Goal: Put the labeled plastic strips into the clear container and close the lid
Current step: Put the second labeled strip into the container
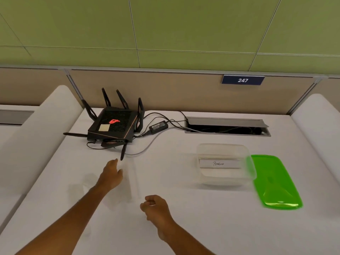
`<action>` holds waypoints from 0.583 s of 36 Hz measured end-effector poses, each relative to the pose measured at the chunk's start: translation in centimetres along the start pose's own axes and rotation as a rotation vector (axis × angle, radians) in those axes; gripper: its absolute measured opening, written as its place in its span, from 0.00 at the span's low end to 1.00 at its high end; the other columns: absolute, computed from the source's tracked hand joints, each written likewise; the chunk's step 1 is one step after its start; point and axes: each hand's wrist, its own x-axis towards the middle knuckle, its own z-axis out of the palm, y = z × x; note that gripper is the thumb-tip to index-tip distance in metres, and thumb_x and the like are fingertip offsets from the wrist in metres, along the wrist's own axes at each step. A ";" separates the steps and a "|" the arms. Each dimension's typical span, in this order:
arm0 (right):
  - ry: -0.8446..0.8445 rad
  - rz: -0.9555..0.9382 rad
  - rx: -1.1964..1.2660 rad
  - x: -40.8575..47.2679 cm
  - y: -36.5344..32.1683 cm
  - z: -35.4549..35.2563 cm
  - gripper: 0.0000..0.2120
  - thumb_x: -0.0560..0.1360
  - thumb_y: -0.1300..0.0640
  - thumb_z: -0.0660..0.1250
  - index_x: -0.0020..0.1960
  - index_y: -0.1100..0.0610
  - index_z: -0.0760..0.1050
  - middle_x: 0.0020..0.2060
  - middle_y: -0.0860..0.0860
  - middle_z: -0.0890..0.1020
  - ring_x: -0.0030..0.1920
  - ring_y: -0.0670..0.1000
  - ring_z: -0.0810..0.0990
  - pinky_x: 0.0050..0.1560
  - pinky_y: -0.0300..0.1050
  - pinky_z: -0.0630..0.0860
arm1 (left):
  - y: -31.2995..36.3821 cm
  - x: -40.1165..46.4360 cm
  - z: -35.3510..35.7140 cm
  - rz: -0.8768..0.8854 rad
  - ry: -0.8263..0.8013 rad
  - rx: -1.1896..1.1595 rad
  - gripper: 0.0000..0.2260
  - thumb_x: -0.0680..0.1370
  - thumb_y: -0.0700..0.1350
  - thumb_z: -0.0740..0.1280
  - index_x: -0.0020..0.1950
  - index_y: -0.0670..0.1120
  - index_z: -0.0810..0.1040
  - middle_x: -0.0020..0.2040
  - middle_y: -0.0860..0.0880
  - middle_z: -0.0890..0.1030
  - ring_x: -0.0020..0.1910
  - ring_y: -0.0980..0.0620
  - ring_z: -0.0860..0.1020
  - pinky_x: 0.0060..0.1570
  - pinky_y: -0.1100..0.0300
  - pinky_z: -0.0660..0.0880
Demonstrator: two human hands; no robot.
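A clear container [225,181] stands open on the white table, right of centre. Inside it lies a plastic strip [219,163] labelled "Penguin". The green lid [276,183] lies flat on the table, touching the container's right side. Another faint, clear strip [135,179] lies lengthwise on the table between my hands. My left hand [112,174] hovers just left of its far end, fingers loosely apart and holding nothing. My right hand [156,207] is curled by the strip's near end; nothing shows in its fingers.
A black router [114,126] with several antennas sits at the back left, with a power brick [158,126] and cables running to an open cable tray [226,126] in the table. Padded white dividers flank the desk on both sides.
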 end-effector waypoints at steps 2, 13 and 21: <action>-0.029 0.072 0.025 0.1 -0.1 1.0 0.20 0.74 0.54 0.70 0.66 0.52 0.75 0.53 0.46 0.80 0.50 0.46 0.81 0.56 0.43 0.81 | -0.6 0.8 -0.5 -0.003 -0.016 -0.008 0.28 0.82 0.40 0.62 0.81 0.44 0.58 0.80 0.43 0.60 0.79 0.42 0.61 0.75 0.46 0.64; -0.023 0.285 0.314 0.1 -0.4 5.1 0.18 0.74 0.56 0.74 0.63 0.55 0.77 0.56 0.53 0.81 0.53 0.53 0.81 0.48 0.46 0.84 | -1.5 3.9 -1.8 0.009 -0.150 -0.117 0.33 0.78 0.30 0.62 0.81 0.49 0.59 0.81 0.45 0.60 0.79 0.42 0.60 0.75 0.45 0.62; 0.001 0.322 0.442 0.5 -1.1 5.9 0.14 0.74 0.57 0.74 0.59 0.56 0.80 0.56 0.56 0.81 0.55 0.56 0.82 0.45 0.49 0.85 | -1.4 4.7 -1.8 0.017 -0.205 -0.198 0.33 0.77 0.29 0.62 0.79 0.54 0.63 0.80 0.45 0.63 0.77 0.41 0.63 0.72 0.44 0.67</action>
